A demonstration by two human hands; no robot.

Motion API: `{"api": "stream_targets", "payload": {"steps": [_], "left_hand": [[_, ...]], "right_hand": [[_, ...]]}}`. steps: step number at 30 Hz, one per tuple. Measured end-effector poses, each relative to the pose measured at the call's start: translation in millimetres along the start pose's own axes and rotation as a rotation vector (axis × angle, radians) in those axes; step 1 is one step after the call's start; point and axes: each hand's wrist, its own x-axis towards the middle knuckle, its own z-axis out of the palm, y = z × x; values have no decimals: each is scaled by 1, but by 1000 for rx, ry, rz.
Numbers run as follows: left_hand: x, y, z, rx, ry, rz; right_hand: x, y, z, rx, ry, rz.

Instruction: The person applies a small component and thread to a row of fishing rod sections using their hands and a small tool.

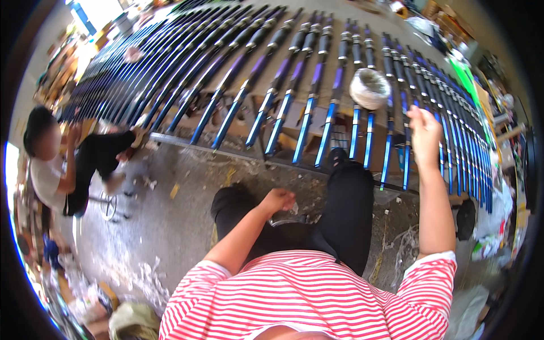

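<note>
Many blue-and-black fishing rod sections (301,136) lie side by side across a long bench, their blue ends pointing toward me. Over the rods on the right, my right hand (425,127) is raised with its thumb and fingers pinched together. Anything between those fingertips is too small to make out. My left hand (277,201) hovers above my lap, apart from the rods, its fingers curled in; whether it holds something is hidden. A white, round, hollow object (370,89), like a small tub or roll, rests on the rods left of my right hand.
At the left another person (48,164) sits by the bench on a wheeled seat. A metal edge (226,152) runs along the bench front. Scraps litter the concrete floor (153,226). Plastic bags (498,226) are piled at the right, and a pale pink lump (133,55) lies on the far-left rods.
</note>
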Motion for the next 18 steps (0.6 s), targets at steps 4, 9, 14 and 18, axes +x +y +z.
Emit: {"api": "stream_targets", "payload": {"steps": [4, 9, 14, 18], "left_hand": [[-30, 57, -16, -358, 61, 203], [-51, 126, -30, -819, -92, 444], [-58, 175, -29, -979, -305, 488], [-58, 187, -33, -976, -323, 420]], "right_hand": [[-53, -54, 8, 610, -19, 172], [-144, -88, 34, 792, -376, 60], [-182, -76, 81, 814, -525, 221], [-183, -71, 96, 835, -618, 356]]}}
